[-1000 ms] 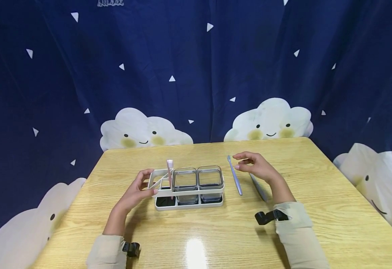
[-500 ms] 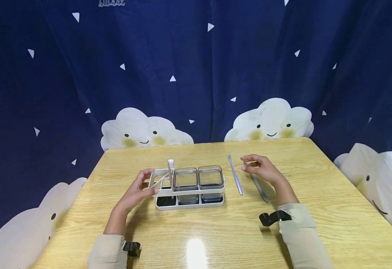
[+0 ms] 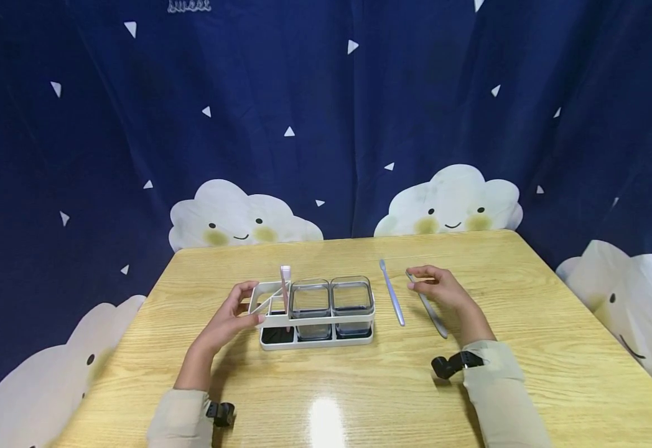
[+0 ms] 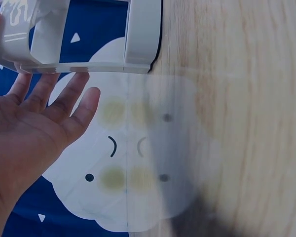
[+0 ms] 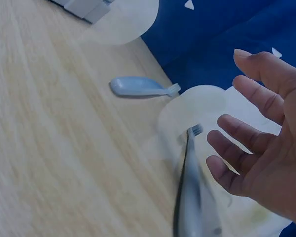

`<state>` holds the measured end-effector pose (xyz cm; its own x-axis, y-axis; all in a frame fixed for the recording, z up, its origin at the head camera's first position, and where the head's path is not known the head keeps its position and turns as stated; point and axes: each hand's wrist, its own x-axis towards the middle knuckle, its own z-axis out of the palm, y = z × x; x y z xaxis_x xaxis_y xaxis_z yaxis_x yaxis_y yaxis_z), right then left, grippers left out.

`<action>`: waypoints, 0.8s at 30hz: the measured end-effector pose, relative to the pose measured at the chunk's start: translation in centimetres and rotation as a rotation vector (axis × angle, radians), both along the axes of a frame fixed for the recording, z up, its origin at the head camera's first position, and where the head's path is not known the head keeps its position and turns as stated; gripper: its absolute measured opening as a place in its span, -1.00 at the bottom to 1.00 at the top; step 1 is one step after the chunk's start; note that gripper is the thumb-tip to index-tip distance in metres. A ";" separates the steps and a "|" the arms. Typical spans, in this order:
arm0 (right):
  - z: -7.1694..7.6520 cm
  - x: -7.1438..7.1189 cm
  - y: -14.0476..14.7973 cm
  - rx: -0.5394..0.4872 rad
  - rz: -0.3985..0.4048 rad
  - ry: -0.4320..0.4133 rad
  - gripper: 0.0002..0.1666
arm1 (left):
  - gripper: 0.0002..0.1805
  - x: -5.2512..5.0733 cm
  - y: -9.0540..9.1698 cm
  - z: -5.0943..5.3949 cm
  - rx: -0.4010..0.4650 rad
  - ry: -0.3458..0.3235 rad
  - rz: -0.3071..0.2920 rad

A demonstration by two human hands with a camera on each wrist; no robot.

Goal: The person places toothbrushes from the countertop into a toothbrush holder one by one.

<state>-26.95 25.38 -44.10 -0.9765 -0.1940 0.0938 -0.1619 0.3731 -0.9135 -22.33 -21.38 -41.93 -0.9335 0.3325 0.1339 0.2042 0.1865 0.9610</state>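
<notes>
My left hand [image 3: 231, 314] holds the left end of a white toothbrush holder [image 3: 317, 322], thumb at the front and fingers behind. In the left wrist view those fingers touch the holder's edge [image 4: 103, 68]. A pink toothbrush [image 3: 285, 287] stands upright in a holder compartment, beside two clear square cups [image 3: 310, 300]. Over the bristle end of a grey toothbrush [image 3: 431, 314] lying on the table hovers my right hand [image 3: 443, 291]. The right wrist view shows its fingers [image 5: 237, 129] spread and apart from the grey toothbrush [image 5: 190, 197].
A blue toothbrush [image 3: 393, 297] lies between the holder and the grey one, bristles toward the far edge. The wooden table [image 3: 393, 386] ends at a dark blue curtain [image 3: 315, 93] with cloud shapes. Both wrists wear black cameras [image 3: 451, 364].
My right hand has moved rightward and down, from beside the blue toothbrush to the grey toothbrush's bristle end. The left hand and holder stay put.
</notes>
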 end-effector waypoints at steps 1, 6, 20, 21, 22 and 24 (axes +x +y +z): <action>-0.2 0.0 0.1 -0.003 -0.004 -0.009 -0.46 | -0.27 0.0 0.0 0.0 0.003 0.000 0.000; -1.1 -0.2 0.2 -0.042 -0.038 -0.064 -0.45 | -0.27 -0.1 0.1 0.0 0.009 -0.005 -0.002; -2.0 -0.9 0.7 0.001 -0.055 -0.093 -0.44 | -0.27 -0.1 0.0 0.0 0.019 -0.017 -0.011; -2.0 -0.9 0.7 0.014 -0.058 -0.099 -0.45 | -0.27 -0.1 0.0 0.0 0.017 -0.016 -0.009; -2.0 -1.0 0.7 0.022 -0.059 -0.103 -0.46 | -0.27 -0.1 0.0 0.0 0.016 -0.017 -0.006; -2.0 -1.1 0.7 0.046 -0.058 -0.107 -0.47 | -0.27 -0.1 0.1 0.0 0.013 -0.014 -0.003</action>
